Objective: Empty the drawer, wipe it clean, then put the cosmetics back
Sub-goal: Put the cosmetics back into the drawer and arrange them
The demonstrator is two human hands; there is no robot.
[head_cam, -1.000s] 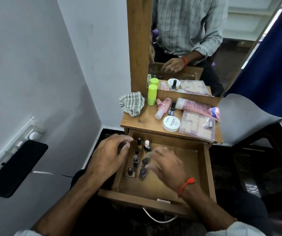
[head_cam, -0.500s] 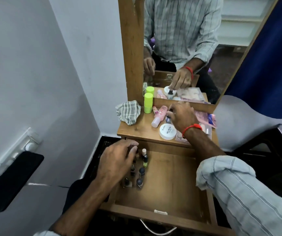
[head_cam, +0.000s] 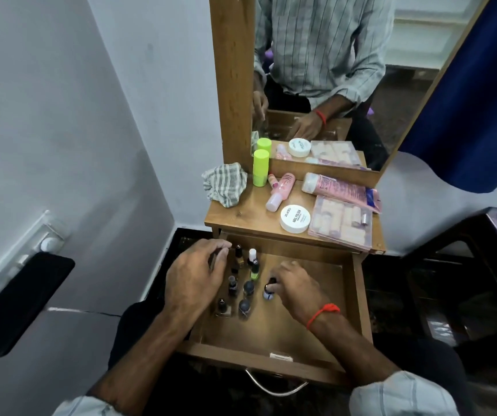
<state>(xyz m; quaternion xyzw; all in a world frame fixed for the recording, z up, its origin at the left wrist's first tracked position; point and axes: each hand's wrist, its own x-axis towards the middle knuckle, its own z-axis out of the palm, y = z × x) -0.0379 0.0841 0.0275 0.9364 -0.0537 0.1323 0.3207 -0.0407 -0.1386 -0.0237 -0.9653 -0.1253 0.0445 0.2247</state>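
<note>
Right hand (head_cam: 293, 291) is pinching small dark-capped nail-polish bottle (head_cam: 269, 291), lowering it upright beside the rows in open wooden drawer (head_cam: 295, 328); left hand (head_cam: 194, 280), fingers curled, is apparently steadying them.

Soft, dim indoor light is falling from above, leaving a warm sheen glowing on the drawer (head_cam: 286, 334) floor. The hands are casting faint shadows there. Wide-angle distortion is bending the wall (head_cam: 61, 130) and mirror frame (head_cam: 232, 70) outward. The fingers (head_cam: 283, 267) are blurring slightly.
</note>
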